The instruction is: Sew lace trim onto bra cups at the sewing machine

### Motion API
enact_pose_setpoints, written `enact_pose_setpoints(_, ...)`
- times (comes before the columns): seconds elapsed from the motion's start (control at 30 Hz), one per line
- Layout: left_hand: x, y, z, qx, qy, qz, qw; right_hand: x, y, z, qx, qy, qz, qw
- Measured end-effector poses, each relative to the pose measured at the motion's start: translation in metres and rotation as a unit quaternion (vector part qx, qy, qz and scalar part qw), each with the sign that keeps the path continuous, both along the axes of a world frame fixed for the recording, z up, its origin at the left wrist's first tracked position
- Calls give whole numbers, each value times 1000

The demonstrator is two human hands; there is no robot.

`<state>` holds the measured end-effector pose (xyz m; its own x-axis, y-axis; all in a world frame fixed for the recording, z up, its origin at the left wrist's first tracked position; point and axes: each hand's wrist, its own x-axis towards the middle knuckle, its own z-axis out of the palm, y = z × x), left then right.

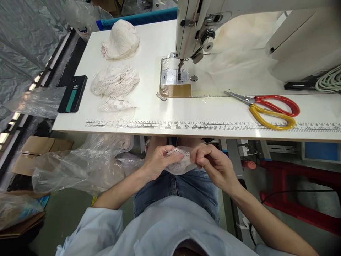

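Both my hands are below the table's front edge, over my lap in blue jeans. My left hand (159,159) and my right hand (213,163) are closed in pinches on one small white lace piece (180,164) held between them. On the white table (149,110) lie a flat pile of white lace pieces (115,82) and a domed stack of lace cups (121,40) further back. The sewing machine (198,28) stands at the back, its needle over the metal plate (173,76).
Red and yellow handled scissors (269,106) lie at the right on the table. A dark phone (72,93) rests at the left edge. A printed ruler (213,125) runs along the front edge. Clear plastic bags (80,167) and cardboard boxes sit on the floor at left.
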<state>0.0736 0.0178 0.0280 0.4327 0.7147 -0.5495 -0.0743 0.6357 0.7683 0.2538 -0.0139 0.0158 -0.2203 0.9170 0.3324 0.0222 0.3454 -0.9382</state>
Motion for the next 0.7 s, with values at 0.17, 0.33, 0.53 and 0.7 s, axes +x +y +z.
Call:
enact_pose_setpoints(0.17, 3, 0, 0, 31, 57, -18, 998, 32, -5, -17, 103, -245, -26, 964)
enact_pose_setpoints(0.33, 3, 4, 0, 17, 61, -20, 998, 95, -26, -56, 32, -454, -85, 886)
enact_pose_setpoints(0.53, 13, 5, 4, 0, 47, -29, 998, 70, -36, -17, 66, -343, -123, 929)
enact_pose_setpoints(0.7, 18, 1, 7, 19, 45, -36, 998, 31, -15, 10, 146, -259, -74, 952)
